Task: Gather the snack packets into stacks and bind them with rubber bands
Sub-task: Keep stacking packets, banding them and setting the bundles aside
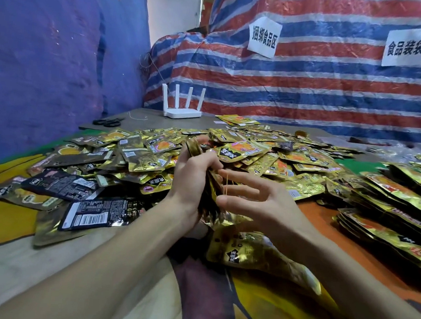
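the left hand (193,180) grips an upright stack of gold packets (210,196). the right hand (256,200), fingers spread, stretches a thin rubber band (226,185) beside it, seemingly looped over its fingers. beyond, loose packets (230,148) cover the table (145,115). farther back stands a white router (182,107), then paper signs (264,37) reading 捆绑食品区 and 食品装袋区 on a striped tarp (309,86).

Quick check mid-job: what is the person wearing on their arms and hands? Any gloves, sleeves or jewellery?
Nothing visible. The left hand and right hand are gloveless, with no rings showing. The left forearm and right forearm are bare down to the frame's edge, with no sleeve cuff, watch or bracelet in sight.
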`<action>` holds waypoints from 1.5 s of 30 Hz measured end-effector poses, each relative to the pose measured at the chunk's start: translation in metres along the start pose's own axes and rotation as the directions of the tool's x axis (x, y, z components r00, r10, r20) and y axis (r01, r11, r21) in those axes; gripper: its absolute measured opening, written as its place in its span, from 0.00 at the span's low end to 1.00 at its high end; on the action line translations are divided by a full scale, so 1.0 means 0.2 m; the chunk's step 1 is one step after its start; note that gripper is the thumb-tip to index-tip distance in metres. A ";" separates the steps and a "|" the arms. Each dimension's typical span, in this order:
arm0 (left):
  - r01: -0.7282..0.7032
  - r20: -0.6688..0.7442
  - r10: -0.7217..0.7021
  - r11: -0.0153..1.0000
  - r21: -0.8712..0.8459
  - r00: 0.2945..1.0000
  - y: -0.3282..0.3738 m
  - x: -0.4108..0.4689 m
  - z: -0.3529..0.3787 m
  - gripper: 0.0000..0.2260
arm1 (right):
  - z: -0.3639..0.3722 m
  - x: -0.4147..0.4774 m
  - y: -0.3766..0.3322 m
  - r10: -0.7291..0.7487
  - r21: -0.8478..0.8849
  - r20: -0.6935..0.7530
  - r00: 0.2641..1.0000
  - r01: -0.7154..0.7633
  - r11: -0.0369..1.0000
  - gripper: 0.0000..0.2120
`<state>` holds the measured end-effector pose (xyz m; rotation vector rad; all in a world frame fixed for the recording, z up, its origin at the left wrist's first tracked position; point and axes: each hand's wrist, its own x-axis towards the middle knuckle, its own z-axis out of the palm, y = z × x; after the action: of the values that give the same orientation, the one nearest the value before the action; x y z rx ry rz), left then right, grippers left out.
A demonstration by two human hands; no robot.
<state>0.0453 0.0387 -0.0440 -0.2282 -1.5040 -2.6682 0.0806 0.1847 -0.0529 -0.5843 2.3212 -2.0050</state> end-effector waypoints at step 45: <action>0.036 -0.228 -0.040 0.999 -0.024 0.973 -0.12 -0.01 0.04 0.13 | 0.00 0.03 0.03 -0.091 -0.133 -0.351 0.932 0.047 0.990 0.17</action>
<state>0.0454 0.0571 -0.0605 0.1054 -1.4255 -2.6306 0.0735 0.1839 -0.0573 -0.3293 2.6779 -2.1685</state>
